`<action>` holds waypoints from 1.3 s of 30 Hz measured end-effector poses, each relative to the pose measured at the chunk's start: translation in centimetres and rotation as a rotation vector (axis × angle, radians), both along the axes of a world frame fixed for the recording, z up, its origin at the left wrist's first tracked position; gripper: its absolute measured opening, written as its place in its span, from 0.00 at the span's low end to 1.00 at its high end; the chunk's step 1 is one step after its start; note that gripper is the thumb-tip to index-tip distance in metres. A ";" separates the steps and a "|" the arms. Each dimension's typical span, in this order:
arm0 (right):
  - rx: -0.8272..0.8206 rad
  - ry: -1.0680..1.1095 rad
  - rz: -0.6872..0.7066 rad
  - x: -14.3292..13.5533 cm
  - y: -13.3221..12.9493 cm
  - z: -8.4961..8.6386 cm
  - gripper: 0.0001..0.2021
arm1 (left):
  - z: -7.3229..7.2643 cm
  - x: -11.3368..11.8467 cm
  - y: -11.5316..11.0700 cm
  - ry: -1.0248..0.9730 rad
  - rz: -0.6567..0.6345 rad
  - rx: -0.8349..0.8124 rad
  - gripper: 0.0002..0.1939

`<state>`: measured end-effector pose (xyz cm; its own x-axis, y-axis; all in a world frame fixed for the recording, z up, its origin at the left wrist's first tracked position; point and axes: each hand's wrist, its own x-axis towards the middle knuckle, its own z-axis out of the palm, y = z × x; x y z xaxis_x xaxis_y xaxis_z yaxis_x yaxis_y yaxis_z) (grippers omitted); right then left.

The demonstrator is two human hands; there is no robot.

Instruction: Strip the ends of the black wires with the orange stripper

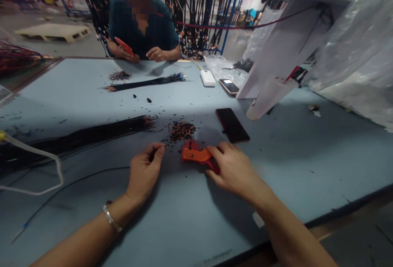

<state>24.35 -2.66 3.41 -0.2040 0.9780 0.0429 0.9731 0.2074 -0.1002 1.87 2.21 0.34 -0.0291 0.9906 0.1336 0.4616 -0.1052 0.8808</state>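
My left hand [145,173] pinches a thin black wire [101,171] near its end, and a short tip pokes out past thumb and forefinger. The wire's other end trails left across the table to a blue-collared terminal [25,225]. Fingers of my right hand [231,166] are wrapped round the handles of a red and orange wire stripper [198,155], its jaws facing the wire tip with a small gap between. Just beyond the jaws lies a heap of short insulation scraps [181,131]. A bundle of black wires [92,134] stretches out to the left.
A dark phone [232,125] lies right of the scraps. Farther off are a second wire bundle [144,82], a white power bank [208,78] and another phone [229,86]. A leaning white tube [264,99] stands at right. Opposite, a person [144,29] holds a red tool [124,46].
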 end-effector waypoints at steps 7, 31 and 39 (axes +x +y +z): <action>0.067 0.088 -0.116 1.9 0.1 1.0 0.19 | -0.3 -0.1 0.0 -0.037 -0.002 0.003 0.13; -0.110 0.139 0.225 1.6 -0.3 1.3 0.20 | -0.5 0.1 0.0 -0.093 -0.014 0.018 0.14; -0.001 0.142 -0.061 0.5 0.7 -0.7 0.21 | -0.4 0.0 0.1 -0.026 -0.067 -0.010 0.16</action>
